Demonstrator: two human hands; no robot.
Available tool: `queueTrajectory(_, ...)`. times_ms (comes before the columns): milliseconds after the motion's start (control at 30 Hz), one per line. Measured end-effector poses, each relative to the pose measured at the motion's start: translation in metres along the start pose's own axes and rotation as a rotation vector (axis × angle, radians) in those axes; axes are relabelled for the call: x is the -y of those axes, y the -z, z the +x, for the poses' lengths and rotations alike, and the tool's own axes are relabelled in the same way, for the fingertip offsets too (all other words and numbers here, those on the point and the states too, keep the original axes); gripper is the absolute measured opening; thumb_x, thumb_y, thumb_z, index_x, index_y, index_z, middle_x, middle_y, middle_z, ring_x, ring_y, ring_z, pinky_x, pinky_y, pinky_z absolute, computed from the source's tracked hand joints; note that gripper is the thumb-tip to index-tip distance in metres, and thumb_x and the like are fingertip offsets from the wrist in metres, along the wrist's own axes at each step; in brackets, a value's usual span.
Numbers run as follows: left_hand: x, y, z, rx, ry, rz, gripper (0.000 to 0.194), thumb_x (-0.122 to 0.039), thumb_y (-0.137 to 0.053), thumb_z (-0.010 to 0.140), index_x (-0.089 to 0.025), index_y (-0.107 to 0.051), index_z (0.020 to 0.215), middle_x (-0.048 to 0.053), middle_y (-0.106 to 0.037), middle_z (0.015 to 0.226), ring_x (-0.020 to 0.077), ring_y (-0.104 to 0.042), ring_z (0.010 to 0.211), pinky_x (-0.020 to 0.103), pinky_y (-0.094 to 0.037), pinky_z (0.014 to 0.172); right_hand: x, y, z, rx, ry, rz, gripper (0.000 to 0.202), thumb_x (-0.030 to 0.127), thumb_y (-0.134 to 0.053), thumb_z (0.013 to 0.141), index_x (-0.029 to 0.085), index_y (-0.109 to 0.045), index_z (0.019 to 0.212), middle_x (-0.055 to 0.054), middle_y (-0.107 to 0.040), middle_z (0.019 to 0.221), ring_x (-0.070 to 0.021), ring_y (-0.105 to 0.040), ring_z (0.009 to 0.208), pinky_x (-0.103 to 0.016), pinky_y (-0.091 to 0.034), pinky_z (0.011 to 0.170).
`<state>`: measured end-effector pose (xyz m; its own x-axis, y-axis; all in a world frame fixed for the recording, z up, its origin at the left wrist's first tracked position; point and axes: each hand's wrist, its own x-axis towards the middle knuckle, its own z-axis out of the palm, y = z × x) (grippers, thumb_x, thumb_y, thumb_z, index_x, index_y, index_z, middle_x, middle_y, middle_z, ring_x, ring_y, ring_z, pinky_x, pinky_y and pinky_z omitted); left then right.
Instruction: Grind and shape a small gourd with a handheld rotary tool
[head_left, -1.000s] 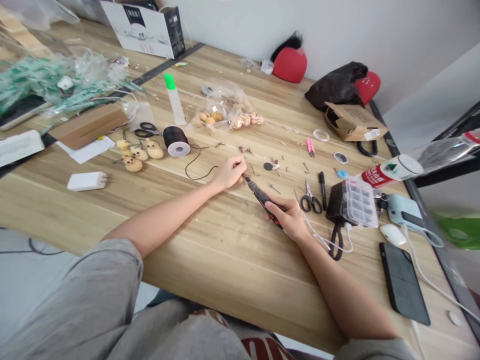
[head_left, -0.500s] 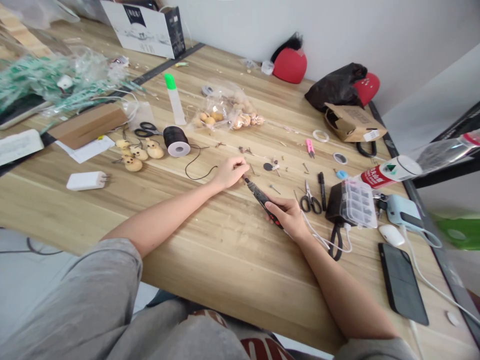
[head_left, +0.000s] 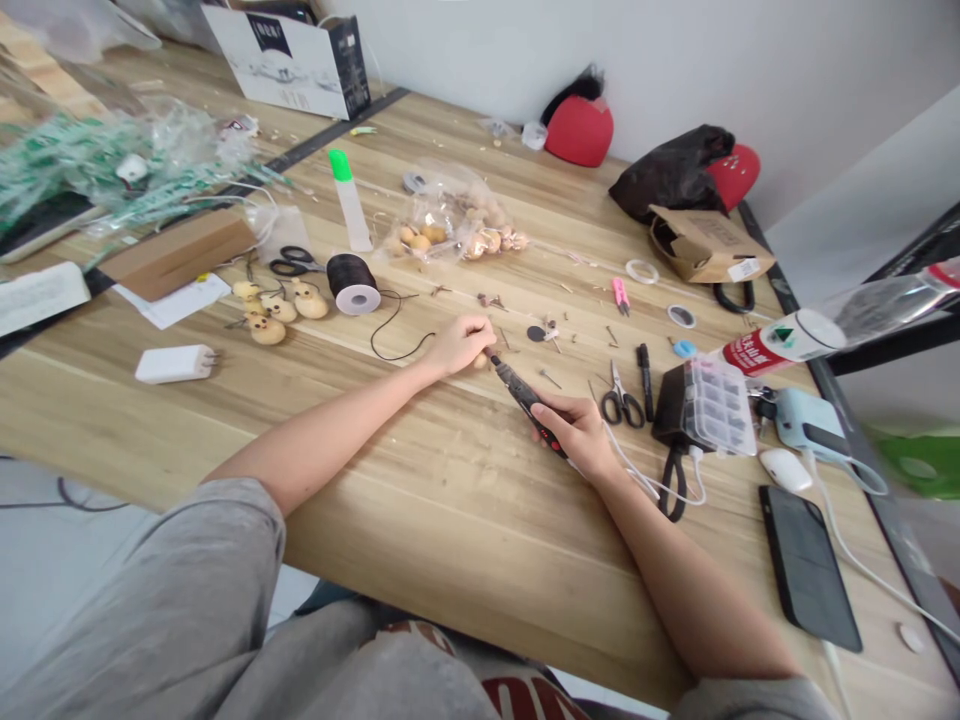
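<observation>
My right hand (head_left: 574,432) is closed around a dark rotary tool (head_left: 529,405), a pen-like grinder with red marks on its body. Its tip points up and left, right at the fingers of my left hand (head_left: 459,345). Those fingers are closed on a small tan gourd (head_left: 481,361), mostly hidden by the hand; only a rounded bit shows below. Whether the tip touches the gourd I cannot tell. Left of my hands lie several small gourds with drawn faces (head_left: 268,308) and a spool of black cord (head_left: 352,283), its loose end curling towards my left hand.
Scissors (head_left: 621,398), a black marker (head_left: 644,382) and a clear compartment box (head_left: 720,405) are on the right, near a phone (head_left: 810,565). Burr bits and a pink clipper (head_left: 620,297) are scattered ahead. Behind them lies a plastic bag of gourds (head_left: 457,220).
A little more of the tan gourd shows beneath my left fingers. Both hands and the rotary tool stay almost in place.
</observation>
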<state>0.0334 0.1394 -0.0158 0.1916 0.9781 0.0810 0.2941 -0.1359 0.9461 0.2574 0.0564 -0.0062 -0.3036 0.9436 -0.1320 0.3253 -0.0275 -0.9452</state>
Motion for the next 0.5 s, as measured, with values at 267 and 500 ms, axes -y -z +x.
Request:
queueTrajectory(267, 0.0001, -0.0017, -0.0010, 0.007, 0.005, 0.011, 0.030, -0.033, -0.055, 0.081, -0.020, -0.047, 0.056, -0.003, -0.049, 0.052, 0.0118, -0.048, 0.056, 0.028, -0.037, 0.063, 0.0007, -0.0002, -0.0009, -0.003, 0.005, 0.001, 0.056, 0.049, -0.064, 0.079, 0.008, -0.078, 0.115, 0.003, -0.056, 0.050, -0.0091, -0.042, 0.044, -0.024, -0.037, 0.046)
queueTrajectory(500, -0.0022, -0.0019, -0.0042, 0.000, 0.005, 0.037, 0.040, -0.046, -0.056, 0.088, -0.020, -0.046, 0.058, -0.004, -0.049, 0.049, 0.0116, -0.049, 0.054, 0.027, -0.037, 0.062, 0.0003, -0.0005, -0.0006, -0.007, 0.001, 0.008, 0.055, 0.049, -0.065, 0.079, 0.008, -0.078, 0.113, 0.002, -0.056, 0.050, -0.0091, -0.042, 0.043, -0.024, -0.037, 0.045)
